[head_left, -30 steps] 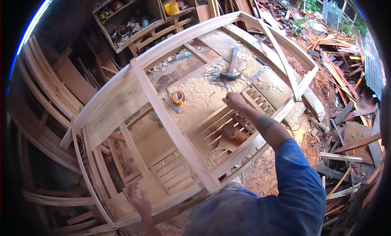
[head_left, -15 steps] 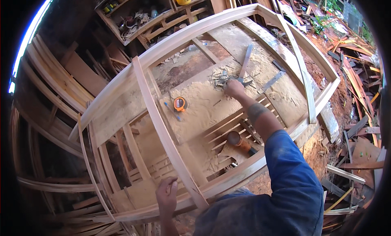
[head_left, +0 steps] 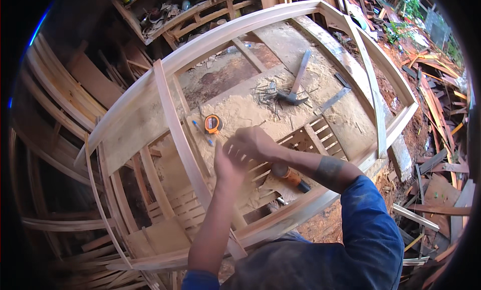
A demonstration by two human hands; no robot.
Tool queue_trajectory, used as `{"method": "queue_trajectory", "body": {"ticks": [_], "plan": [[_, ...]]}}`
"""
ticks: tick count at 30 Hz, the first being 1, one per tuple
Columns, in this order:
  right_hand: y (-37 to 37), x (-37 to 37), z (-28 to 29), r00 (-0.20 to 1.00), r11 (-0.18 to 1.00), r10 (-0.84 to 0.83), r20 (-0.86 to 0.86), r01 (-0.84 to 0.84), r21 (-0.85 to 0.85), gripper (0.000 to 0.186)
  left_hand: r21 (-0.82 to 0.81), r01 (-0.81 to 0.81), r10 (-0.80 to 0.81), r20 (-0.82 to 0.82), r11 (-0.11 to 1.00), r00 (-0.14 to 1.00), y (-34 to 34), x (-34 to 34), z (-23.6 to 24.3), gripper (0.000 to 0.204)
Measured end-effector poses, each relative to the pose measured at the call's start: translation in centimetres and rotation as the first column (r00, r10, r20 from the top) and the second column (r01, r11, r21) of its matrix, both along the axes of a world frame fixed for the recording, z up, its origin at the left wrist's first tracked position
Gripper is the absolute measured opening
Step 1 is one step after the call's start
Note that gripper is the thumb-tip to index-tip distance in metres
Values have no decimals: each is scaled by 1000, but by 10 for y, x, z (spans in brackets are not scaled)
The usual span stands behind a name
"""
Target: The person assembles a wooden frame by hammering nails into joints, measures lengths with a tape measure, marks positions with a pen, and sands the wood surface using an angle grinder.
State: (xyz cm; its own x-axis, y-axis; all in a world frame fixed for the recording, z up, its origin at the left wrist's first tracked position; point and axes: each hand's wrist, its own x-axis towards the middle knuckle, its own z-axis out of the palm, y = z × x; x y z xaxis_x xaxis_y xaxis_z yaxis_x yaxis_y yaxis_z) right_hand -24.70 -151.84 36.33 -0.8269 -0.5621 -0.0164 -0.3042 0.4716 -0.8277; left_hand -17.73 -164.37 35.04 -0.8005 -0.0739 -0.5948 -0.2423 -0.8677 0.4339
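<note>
My two hands meet above the sawdust-covered bench, inside a curved wooden frame (head_left: 180, 139). My right hand (head_left: 253, 142) is curled, its fingers lying over the raised fingertips of my left hand (head_left: 226, 166). Whatever sits between them is hidden. A little farther out lie an orange tape measure (head_left: 213, 123) and a blue pen (head_left: 200, 132). Beyond those, a hammer (head_left: 296, 84) rests beside a loose pile of nails (head_left: 266, 92). An orange-handled tool (head_left: 291, 178) lies under my right forearm on a slatted wooden panel (head_left: 320, 134).
Curved wooden slats (head_left: 55, 114) are stacked at the left. Wood offcuts (head_left: 436, 155) litter the red earth at the right. A shelf with clutter (head_left: 165, 12) stands at the back. A thin strip (head_left: 373, 89) leans across the frame's right side.
My right hand drew back from the nail pile by the hammer toward me. My left hand left the frame's near rail and rose to meet it.
</note>
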Motion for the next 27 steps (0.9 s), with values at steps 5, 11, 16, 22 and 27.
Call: {"method": "queue_trajectory", "body": {"ticks": [5, 11, 16, 22, 27], "plan": [[-19, -21, -34, 994, 995, 98, -48, -97, 24, 27, -97, 49, -56, -69, 994, 996, -37, -43, -62, 32], [99, -162, -70, 850, 823, -128, -512, 379, 424, 19, -200, 102, -123, -94, 975, 988, -90, 54, 15, 20], [160, -211, -123, 827, 662, 198, -526, 282, 694, 29, -392, -105, 87, -65, 914, 994, -133, 209, 76, 16], [155, -222, -114, 663, 555, 509, -549, 236, 798, 20, -341, -264, 307, 77, 902, 949, -145, 316, 68, 25], [128, -176, -22, 558, 470, 645, -522, 248, 847, 17, -408, -190, 236, 65, 893, 969, -151, 320, 58, 25]]}}
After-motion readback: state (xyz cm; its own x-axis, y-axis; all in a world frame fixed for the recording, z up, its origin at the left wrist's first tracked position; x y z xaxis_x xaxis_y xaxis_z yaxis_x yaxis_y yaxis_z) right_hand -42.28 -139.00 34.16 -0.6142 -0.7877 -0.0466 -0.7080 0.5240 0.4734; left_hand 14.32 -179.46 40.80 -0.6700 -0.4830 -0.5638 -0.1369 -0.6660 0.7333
